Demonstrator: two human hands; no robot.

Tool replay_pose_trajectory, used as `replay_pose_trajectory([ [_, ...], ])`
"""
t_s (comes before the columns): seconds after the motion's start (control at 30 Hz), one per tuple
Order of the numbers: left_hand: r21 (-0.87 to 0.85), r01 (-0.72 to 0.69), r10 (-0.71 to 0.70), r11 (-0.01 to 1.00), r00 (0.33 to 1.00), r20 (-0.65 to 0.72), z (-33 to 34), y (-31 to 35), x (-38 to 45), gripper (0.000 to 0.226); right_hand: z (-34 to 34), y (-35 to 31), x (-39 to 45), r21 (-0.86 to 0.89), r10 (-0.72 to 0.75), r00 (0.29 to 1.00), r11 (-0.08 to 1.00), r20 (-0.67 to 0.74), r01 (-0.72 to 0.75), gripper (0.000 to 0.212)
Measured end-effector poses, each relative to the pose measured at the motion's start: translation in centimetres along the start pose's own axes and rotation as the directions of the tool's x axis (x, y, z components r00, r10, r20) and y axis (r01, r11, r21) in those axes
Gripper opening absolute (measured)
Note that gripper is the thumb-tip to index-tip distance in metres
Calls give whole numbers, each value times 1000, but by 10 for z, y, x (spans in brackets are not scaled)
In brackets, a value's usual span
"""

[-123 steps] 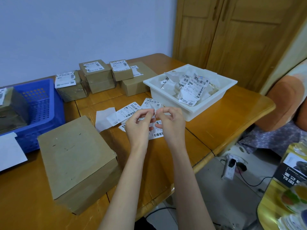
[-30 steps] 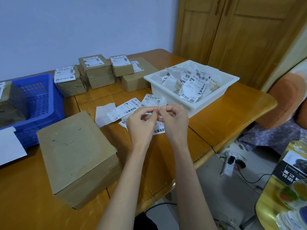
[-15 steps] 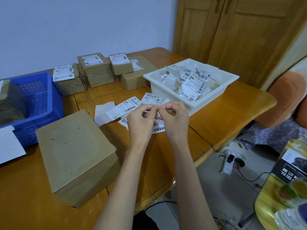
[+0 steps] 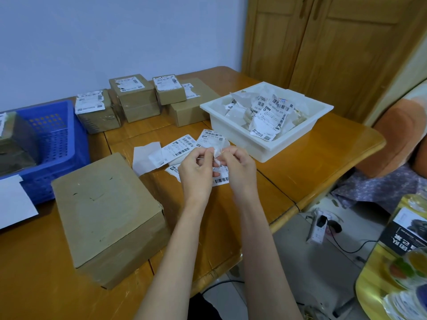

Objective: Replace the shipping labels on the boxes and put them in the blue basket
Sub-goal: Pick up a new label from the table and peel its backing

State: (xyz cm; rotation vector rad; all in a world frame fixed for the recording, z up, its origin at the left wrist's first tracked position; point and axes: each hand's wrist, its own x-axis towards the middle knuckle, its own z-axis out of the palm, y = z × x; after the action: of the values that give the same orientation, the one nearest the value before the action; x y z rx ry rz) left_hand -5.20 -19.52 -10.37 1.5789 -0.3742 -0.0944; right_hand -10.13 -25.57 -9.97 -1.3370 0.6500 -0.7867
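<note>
Hands barely shifted; both hands' fingers [image 4: 209,155] pinch curled white label [image 4: 217,155] above loose labels [image 4: 182,147].

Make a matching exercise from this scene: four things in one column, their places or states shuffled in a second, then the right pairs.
Things:
1. large bare box
2. blue basket
3. white tray
4. small label

Places or states:
A. pinched between the left hand and right hand
B. at the table's left edge, a box inside
C. near the front of the table, no label on top
D. piled with crumpled labels and backing paper

Pairs: 1-C, 2-B, 3-D, 4-A
</note>
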Motion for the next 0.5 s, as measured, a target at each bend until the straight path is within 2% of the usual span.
replay_pose_trajectory([
  [0.07, -123, 116, -121, 986, 992, -40, -4, 0, 4, 18, -3, 1, 0, 62, 47, 999, 997, 20, -48, 15],
  [0.13, -125, 152, -162, 980, 985, -66, -12, -2, 9, 19, -9, 0, 2, 51, 42, 999, 998, -3, -42, 17],
  [0.3, 73, -5, 7, 997, 1000, -21, -11, -7, 6, 19, 1, -5, -1, -65, -29, 998, 998, -53, 26, 12],
  [0.4, 225, -100, 115, 969, 992, -52, -7, -12, 5, 19, 9, -3, -4, -178, -64, 994, 983, -84, 48, 19],
  [0.5, 349, -158, 200, 924, 976, -85, -9, -10, 0, 15, 5, -3, -3, -282, -87, 990, 958, -111, 53, 9],
])
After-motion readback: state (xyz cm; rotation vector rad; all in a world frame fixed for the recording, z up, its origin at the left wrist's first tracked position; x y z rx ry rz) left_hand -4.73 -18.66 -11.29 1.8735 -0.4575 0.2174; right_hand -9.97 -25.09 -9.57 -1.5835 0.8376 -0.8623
